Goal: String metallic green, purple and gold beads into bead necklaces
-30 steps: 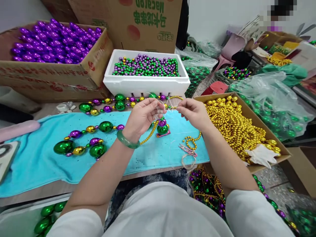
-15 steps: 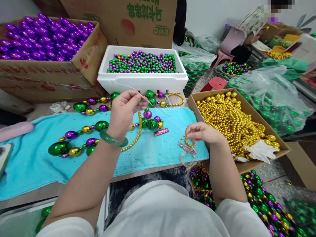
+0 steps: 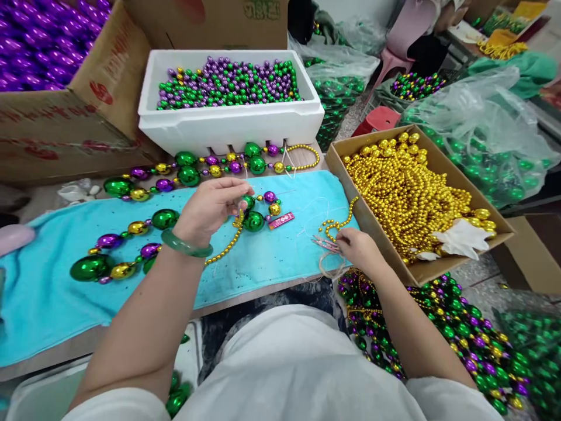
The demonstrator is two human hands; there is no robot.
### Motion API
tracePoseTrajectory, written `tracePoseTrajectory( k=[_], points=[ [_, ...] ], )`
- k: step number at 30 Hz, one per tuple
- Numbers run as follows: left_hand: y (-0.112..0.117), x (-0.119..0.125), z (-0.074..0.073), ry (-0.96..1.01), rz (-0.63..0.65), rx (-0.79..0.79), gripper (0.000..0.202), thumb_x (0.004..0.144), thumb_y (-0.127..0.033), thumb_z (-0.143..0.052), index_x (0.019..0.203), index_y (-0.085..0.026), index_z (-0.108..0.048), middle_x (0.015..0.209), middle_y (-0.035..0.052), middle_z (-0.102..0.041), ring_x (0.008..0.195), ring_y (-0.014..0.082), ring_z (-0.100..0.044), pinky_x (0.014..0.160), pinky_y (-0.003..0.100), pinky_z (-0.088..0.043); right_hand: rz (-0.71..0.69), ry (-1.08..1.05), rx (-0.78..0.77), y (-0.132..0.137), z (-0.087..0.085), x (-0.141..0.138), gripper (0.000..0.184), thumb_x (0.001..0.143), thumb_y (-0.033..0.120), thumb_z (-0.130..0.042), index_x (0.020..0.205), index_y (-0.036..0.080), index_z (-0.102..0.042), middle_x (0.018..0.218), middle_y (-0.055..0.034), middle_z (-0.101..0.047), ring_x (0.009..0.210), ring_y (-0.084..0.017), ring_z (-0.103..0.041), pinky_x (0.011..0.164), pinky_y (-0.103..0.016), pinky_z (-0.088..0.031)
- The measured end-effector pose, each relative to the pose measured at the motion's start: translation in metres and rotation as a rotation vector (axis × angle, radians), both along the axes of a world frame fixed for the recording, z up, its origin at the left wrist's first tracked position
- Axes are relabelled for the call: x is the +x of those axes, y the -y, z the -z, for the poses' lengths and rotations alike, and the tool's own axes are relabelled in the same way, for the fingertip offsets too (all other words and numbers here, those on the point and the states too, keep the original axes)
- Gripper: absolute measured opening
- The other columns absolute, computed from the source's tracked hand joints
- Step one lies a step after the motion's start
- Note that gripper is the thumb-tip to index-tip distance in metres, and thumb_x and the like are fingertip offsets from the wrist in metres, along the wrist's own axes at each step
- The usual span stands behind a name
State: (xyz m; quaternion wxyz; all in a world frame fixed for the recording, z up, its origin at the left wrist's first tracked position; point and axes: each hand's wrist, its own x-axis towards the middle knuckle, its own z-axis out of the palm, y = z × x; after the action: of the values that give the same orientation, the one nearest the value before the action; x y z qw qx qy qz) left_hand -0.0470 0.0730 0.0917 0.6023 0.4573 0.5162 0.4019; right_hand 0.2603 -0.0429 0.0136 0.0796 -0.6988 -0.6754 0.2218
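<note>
My left hand (image 3: 217, 204), with a green bangle on the wrist, is pinched closed at the end of a bead necklace (image 3: 165, 218) of green, purple and gold beads. Its gold bead strand (image 3: 228, 245) hangs down beside the fingers; the exact grip is partly hidden. At the right end of the blue towel (image 3: 263, 272), my right hand (image 3: 357, 248) has its fingers closed on small pink thread snips (image 3: 325, 243). Just beyond them lie a short gold bead string (image 3: 348, 217) and thin clear thread (image 3: 316, 217). A small pink packet (image 3: 280, 220) lies between the hands.
A finished-looking bead string (image 3: 188, 175) lies behind the towel, before a white foam box (image 3: 232, 126) of small beads. A carton (image 3: 116, 88) of purple beads stands left. To the right are a carton (image 3: 335, 155) of gold beads and hanging bead strings (image 3: 460, 327).
My left hand has lowered from holding up a thread and sits closer to the towel. My right hand has let go of the thread and moved down onto the pink snips. The view has shifted.
</note>
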Motion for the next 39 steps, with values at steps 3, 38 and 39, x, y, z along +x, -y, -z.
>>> tracePoseTrajectory(
  k=[3,38,39],
  points=[
    [-0.001,-0.005,-0.001,-0.002,-0.021,-0.015,0.013,0.068,-0.028,-0.078,0.070,-0.016,-0.072,0.079,0.0085,-0.069,0.051,0.0093,-0.054,0.038,0.021,-0.031,-0.077,0.080,-0.003,0.007,0.014,-0.003,0.014,0.089,0.024,-0.052,0.090,0.019,-0.065,0.096,-0.0089,-0.067,0.092,-0.022,-0.059,0.074,-0.028,-0.041],
    [0.031,0.018,0.044,0.134,-0.101,0.359,0.015,0.082,-0.033,-0.066,0.078,-0.020,-0.060,0.114,0.0078,-0.071,0.090,0.0142,-0.066,0.085,0.029,-0.051,0.308,-1.490,-0.335,-0.038,-0.052,-0.148,0.048,0.075,0.061,-0.061,0.087,0.015,-0.067,0.064,-0.0005,-0.057,0.043,-0.007,-0.038,0.040,-0.022,-0.020],
    [0.031,0.018,0.045,0.162,-0.084,0.350,0.016,0.082,-0.033,-0.067,0.079,-0.019,-0.060,0.114,0.0080,-0.071,0.090,0.0143,-0.066,0.083,0.029,-0.051,0.322,-1.505,-0.357,-0.040,-0.052,-0.149,0.049,0.074,0.062,-0.062,0.086,0.015,-0.067,0.062,0.0000,-0.056,0.042,-0.006,-0.037,0.039,-0.021,-0.019]
  ],
)
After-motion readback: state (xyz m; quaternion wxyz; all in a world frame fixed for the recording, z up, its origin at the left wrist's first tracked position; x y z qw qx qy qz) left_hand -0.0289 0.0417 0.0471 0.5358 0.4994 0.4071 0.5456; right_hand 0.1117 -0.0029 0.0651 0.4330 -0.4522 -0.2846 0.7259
